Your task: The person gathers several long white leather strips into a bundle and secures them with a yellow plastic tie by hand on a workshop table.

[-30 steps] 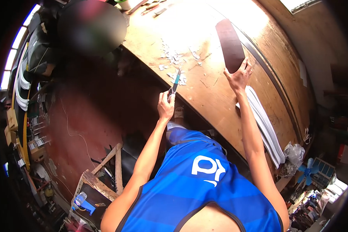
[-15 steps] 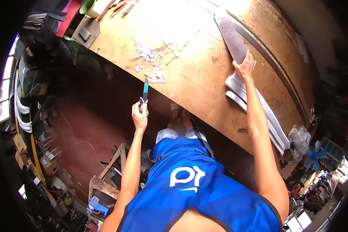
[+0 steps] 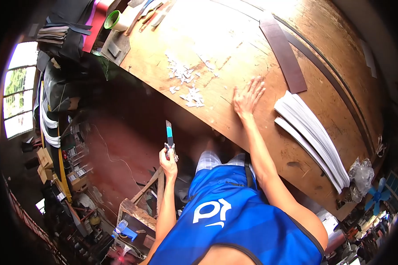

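Observation:
My left hand [image 3: 168,162] is closed around a knife [image 3: 169,130] with a teal band below its blade. It points up over the floor, off the table's front edge. My right hand [image 3: 248,96] lies on the wooden table [image 3: 234,53] with fingers stretched out and nothing in it. To its left are small white scraps [image 3: 192,96]. A dark brown strip [image 3: 286,59] lies beyond it to the right. Nearer me on that side, long curved white strips [image 3: 316,134] are stacked.
Long dark bands [image 3: 327,73] run along the table's far right side. A green-rimmed cup [image 3: 113,20] and several hand tools [image 3: 150,17] sit at the back left. A crumpled clear plastic bag [image 3: 360,173] and a blue fan [image 3: 378,195] are at the right. A wooden frame [image 3: 135,212] stands lower left.
My right hand has left the dark brown strip and moved left onto the bare tabletop. The strip now lies untouched. My left hand, still gripping the knife, sits lower in view.

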A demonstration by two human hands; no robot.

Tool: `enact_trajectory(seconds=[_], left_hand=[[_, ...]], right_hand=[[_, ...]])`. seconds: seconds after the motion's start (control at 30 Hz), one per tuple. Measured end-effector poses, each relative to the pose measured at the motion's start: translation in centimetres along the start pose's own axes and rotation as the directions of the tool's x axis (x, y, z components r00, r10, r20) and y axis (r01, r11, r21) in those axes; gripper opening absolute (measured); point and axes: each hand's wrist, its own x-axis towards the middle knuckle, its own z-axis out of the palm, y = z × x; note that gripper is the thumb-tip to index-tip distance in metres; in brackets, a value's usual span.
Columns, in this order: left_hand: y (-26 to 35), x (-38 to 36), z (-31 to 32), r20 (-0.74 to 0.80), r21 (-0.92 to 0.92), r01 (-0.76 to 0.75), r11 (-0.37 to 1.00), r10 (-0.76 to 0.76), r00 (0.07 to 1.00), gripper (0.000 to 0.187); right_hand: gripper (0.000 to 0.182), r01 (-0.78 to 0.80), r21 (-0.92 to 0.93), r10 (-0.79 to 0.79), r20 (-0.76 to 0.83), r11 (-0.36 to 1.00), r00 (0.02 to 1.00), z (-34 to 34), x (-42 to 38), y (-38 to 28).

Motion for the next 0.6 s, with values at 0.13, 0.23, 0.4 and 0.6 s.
enact_trajectory(seconds=[0.13,0.23,0.4,0.6], left_hand=[[-1.6,0.0,-2.0,-0.046,0.053,0.022,0.998,-0.019,0.999,0.02],[-2.4,1.2,-3.1,-0.038,0.058,0.028,0.998,-0.026,0.999,0.019],[-3.7,4.2,-4.6,-0.039,0.024,0.037,0.999,-0.036,0.999,0.018],[-3.9,7.9,-5.9,0.0,0.043,0.058,0.997,-0.058,0.998,0.018]], right_hand=[[0.074,0.237,0.002,-0.234,0.175,0.972,0.957,4.1,0.0,-9.4],[0.059,0.411,0.449,-0.472,0.026,0.793,0.881,5.8,1.3,-14.2],[0.061,0.389,0.094,-0.389,-0.02,0.916,0.921,3.6,6.8,-7.5],[0.06,0.107,-0.146,-0.106,0.01,0.983,0.994,5.5,10.2,-6.7]])
